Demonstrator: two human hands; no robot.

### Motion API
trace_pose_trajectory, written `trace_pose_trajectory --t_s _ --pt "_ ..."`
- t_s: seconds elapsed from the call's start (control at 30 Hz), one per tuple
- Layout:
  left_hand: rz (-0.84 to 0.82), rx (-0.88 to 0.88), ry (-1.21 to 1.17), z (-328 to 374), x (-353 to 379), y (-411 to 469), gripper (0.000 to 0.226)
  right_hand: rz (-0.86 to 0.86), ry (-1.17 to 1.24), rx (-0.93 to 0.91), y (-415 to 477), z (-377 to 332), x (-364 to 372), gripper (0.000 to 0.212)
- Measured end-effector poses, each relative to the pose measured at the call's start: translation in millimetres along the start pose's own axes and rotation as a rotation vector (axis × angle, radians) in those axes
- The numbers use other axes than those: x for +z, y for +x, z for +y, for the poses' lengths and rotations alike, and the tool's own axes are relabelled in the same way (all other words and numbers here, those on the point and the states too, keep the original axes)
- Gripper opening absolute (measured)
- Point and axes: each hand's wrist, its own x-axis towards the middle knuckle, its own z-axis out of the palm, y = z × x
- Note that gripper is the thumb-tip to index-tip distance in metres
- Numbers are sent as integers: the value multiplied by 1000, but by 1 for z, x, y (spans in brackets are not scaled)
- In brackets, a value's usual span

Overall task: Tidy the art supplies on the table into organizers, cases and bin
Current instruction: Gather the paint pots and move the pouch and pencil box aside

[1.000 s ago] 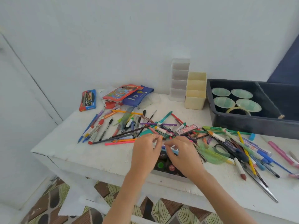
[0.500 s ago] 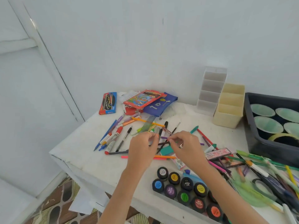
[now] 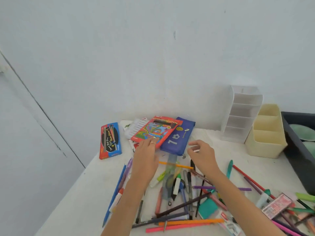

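Left hand [image 3: 146, 156] reaches up mid-frame, fingers spread flat on the red pencil box [image 3: 154, 132], which lies across the blue pouch [image 3: 179, 137]. Right hand [image 3: 202, 155] hovers alongside, fingers loosely curled, empty. The box looks light, stiff, slick cardboard; best pinched by its long edges.

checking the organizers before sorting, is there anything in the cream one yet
No, the cream organizer by the wall shows only bare compartments, with pens still scattered on the table.
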Motion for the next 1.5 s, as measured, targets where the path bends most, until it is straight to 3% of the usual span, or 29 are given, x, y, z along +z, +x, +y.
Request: trace_pose_trajectory --t_s 0.3,0.47,0.57,0.63,0.77,1.03,1.17,1.3,1.4,1.5 --pt "-126 144 125 -51 20 40 60 146 148 282 32 3 47 58" --pt "-114 246 202 -58 22 50 62 60 367 394 33 -10 39 32" --pt "25 338 182 -64 19 53 77 77 498 326 30 -22 31 31" --pt "156 362 132 -67 16 54 60 94 584 238 25 -35 26 34" --pt "343 290 153 -77 -1 51 51 10 659 151 17 -59 28 40" --pt "327 62 246 -134 -12 25 63 -202 677 183 22 -72 86 39" --pt "275 30 267 -155 -1 14 68 -262 640 194 26 -67 116 34" --pt "191 69 185 -159 8 8 71 -160 279 76 27 -55 132 25" --pt "122 71 -5 -160 13 3 66 -63 114 -27 26 -48 134 25" --pt "133 -54 -248 -154 8 0 61 4 -3 -96 29 -40 134 24"
